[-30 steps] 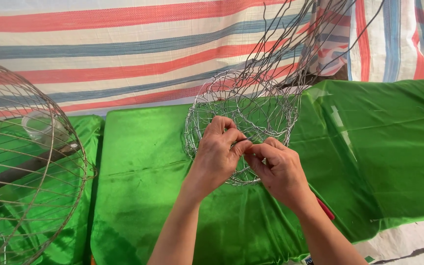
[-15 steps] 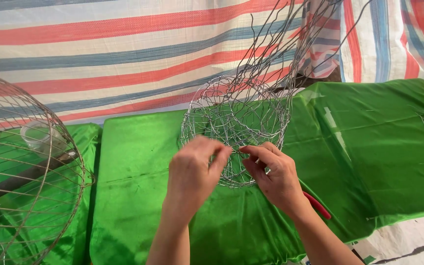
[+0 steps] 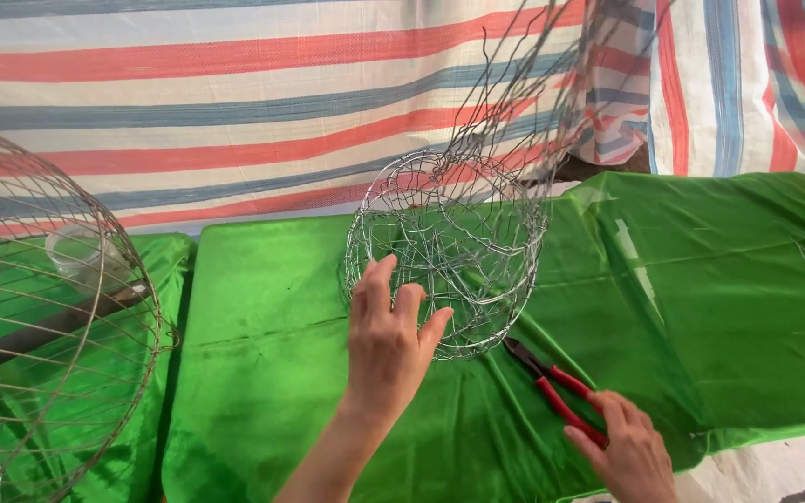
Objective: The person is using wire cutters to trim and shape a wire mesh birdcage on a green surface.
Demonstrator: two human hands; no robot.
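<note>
Nearest to me, at the bottom right, the right hand point(image 3: 628, 449) lay on the red handles of a pair of pliers point(image 3: 559, 393), fingers draped over the grip ends; I could not tell whether it had closed on them or only rested there. The tool lay flat on the green cloth point(image 3: 272, 373), dark nose pointing up and left towards the work, handy to that hand.

A little farther in and to the left, the left hand point(image 3: 388, 346) stood upright, fingers spread and hooked into the near rim of a small wire mesh basket point(image 3: 449, 251). It seemed to be steadying the basket, which was tipped on its side on the cloth with its mouth facing the person, so the weave inside could be seen and reached. The two hands were well apart.

From the basket's far rim, loose wire ends point(image 3: 533, 84) rose up and to the right, unwoven and springing free.

At the left edge stood a large round wire cage point(image 3: 48, 335), with a dark bar and a pale cup showing through it. Farthest back hung a striped tarpaulin point(image 3: 235, 102) in red, blue and white.
</note>
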